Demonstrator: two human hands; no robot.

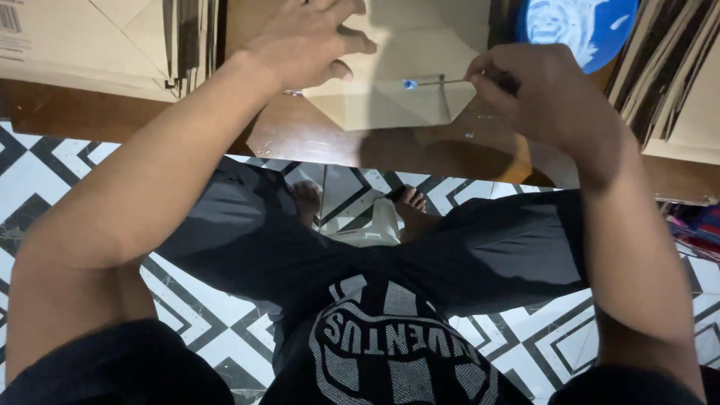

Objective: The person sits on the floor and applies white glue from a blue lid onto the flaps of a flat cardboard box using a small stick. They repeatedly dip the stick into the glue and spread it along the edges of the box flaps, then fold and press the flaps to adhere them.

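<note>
Flat tan cardboard stacks (97,45) at counter's (315,139) far left corner; blue round lid (577,26) far right. Left hand (304,45), fingers spread, presses folded tan envelope (397,82) near front edge. Right hand (540,94) fingers pinch thin blue-tipped stick (435,82) over it.

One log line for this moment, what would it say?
left hand: pressing folded cardboard piece | right hand: pinching thin stick, tip on cardboard | surface: brown table
</note>
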